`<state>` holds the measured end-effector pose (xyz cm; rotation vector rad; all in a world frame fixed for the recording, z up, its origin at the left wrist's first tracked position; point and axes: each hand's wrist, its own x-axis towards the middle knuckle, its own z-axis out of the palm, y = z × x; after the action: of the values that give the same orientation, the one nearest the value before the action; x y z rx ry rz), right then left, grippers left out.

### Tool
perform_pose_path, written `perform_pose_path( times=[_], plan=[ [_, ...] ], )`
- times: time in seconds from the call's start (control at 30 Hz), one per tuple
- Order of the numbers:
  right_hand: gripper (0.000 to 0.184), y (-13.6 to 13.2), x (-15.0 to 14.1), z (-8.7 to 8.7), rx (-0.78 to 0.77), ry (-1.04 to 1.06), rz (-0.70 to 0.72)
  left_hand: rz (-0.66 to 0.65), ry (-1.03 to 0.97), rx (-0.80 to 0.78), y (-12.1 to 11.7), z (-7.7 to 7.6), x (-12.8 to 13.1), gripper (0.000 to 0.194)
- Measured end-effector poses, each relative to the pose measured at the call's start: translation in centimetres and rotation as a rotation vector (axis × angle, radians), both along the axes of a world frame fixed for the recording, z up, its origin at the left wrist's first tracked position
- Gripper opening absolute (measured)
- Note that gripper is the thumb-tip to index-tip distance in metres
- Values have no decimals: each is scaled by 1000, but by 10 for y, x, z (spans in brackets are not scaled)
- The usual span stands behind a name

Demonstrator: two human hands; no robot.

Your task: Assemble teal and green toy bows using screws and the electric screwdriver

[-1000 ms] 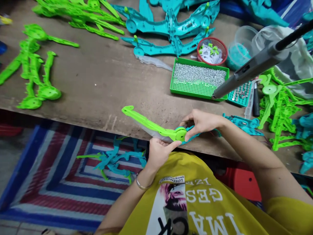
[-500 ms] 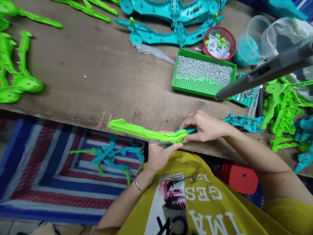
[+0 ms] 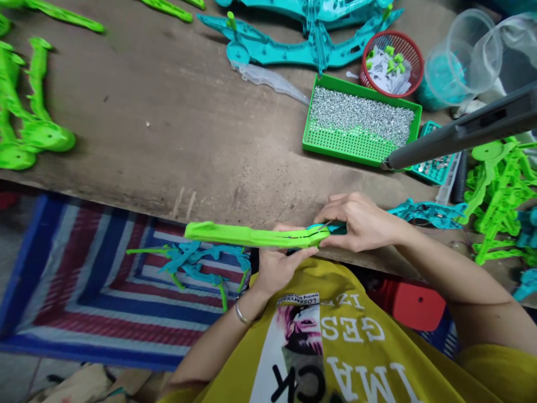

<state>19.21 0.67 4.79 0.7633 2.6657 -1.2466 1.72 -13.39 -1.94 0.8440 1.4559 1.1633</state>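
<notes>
Upside down, the yellow T-shirt (image 3: 403,358) reads "LOSEMYSE…" on its label. At the wooden workbench (image 3: 188,140) edge, the left hand (image 3: 279,268) cradles a green plastic piece (image 3: 251,235) from below, while the right hand (image 3: 361,224) pinches its end against a teal piece (image 3: 331,228). The green piece now lies level, no longer tilted.

From here I've got a matt lime plastic molded arm (image 3: 251,236) and a rough, worn wood bench (image 3: 168,140). Shiny metal pins (image 3: 361,115) sit in a smooth plastic tray (image 3: 308,146); woven cloth rug (image 3: 84,330) below.
</notes>
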Motion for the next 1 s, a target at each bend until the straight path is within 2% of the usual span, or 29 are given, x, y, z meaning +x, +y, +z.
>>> perform_pose_path(
  times=[0.27,0.37,0.53,0.67,0.87,1.0],
  plan=[
    [17,-8,2,2,71,74,29,-56,160,138,-3,-2,-4,29],
    [18,-7,2,1,64,77,22,-47,130,111,-4,-3,-4,30],
    [23,0,0,-2,23,63,18,-81,-26,73,-1,-3,-9,26],
    [28,8,-4,-5,-3,50,23,4,-97,41,3,-4,-8,30],
    [32,17,-8,-9,-77,43,7,131,-89,3,4,-14,-1,26],
    [34,26,-8,-15,-230,40,-19,116,-110,-77,10,-10,-4,34]
  ],
)
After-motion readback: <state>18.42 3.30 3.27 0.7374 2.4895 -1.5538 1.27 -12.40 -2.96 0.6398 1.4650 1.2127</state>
